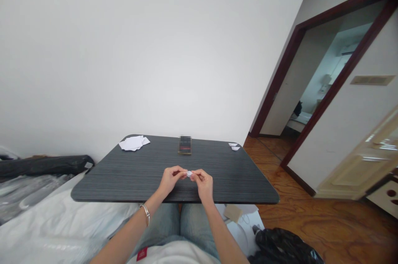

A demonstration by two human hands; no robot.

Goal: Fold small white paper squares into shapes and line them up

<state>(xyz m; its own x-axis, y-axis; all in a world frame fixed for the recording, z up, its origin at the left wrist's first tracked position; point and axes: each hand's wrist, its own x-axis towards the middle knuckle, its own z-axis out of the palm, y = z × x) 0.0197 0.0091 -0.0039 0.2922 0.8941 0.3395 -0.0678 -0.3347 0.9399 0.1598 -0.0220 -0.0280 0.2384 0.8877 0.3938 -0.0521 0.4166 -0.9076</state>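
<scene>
My left hand (170, 179) and my right hand (203, 181) meet above the near middle of a dark grey table (124, 177). Both pinch a small white object (189, 173) between their fingertips; it is too small to name for sure, perhaps a bit of folded paper. A silver bracelet (145, 213) sits on my left wrist. My arms reach forward over my jeans-clad lap.
A loose pile of white paper sheets (133, 143) lies at the table's far left. A small dark box (185, 145) stands at the far middle. Two small white folded pieces (234, 146) lie at the far right. Black bags lie on the floor, and an open doorway (314, 102) is at the right.
</scene>
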